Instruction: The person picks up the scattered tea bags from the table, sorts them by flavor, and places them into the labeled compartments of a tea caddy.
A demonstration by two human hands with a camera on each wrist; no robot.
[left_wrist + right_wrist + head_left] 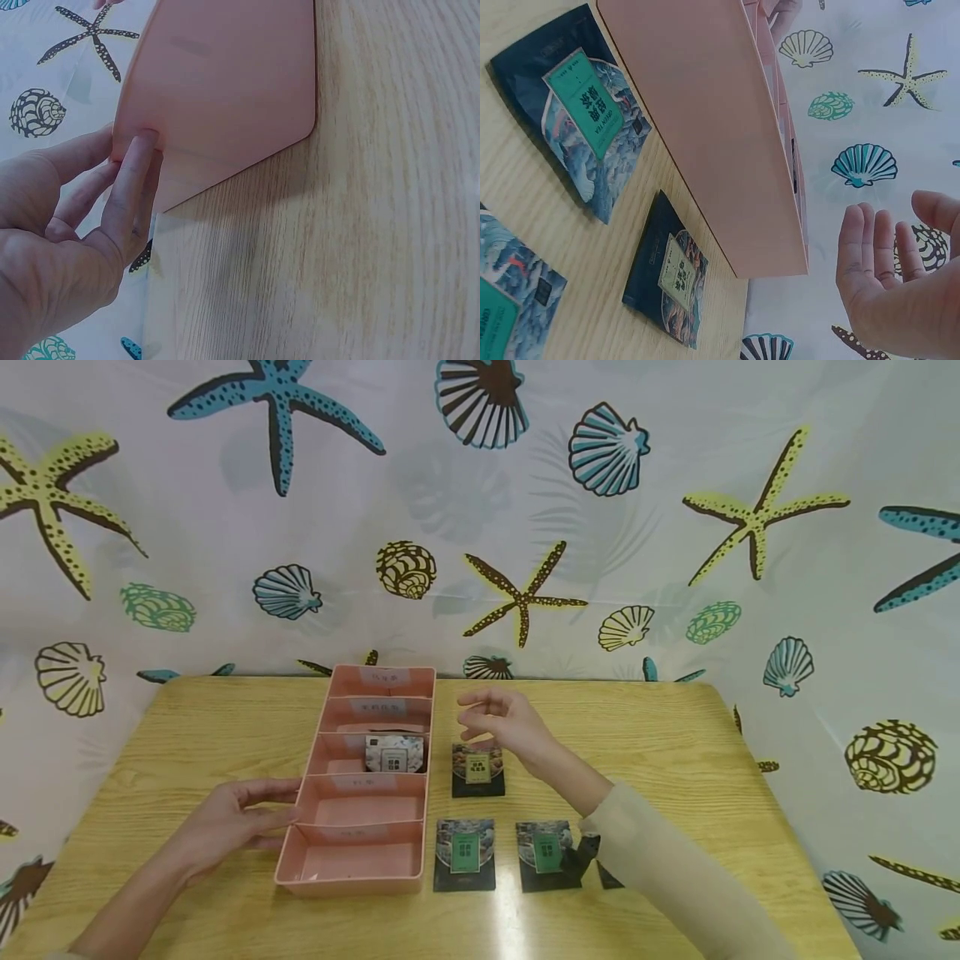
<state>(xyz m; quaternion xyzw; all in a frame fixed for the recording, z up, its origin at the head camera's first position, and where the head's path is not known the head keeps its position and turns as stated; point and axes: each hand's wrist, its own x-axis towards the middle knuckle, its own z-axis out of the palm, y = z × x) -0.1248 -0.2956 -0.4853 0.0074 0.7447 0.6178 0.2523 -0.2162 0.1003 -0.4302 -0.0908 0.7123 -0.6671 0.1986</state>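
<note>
My left hand (232, 818) touches the outer left wall of a pink divided box (348, 887) with its fingertips, fairly straight, right at the rim. In the third compartment from the back stands a pale tea packet (393, 756). My right hand (506, 722) is raised to the right of the box, fingers relaxed and holding nothing. Below it on the table lies a dark tea packet with a yellowish label (478, 770). Nearer me lie two green-label tea packets, one beside the box (465, 856) and one farther right (542, 852).
A dark packet corner (609, 878) shows beside the right sleeve (675, 860), which has a black tie hanging from its cuff. Paper labels mark the box's dividers. Behind the wooden table (637, 735) hangs a cloth printed with starfish and shells (480, 527).
</note>
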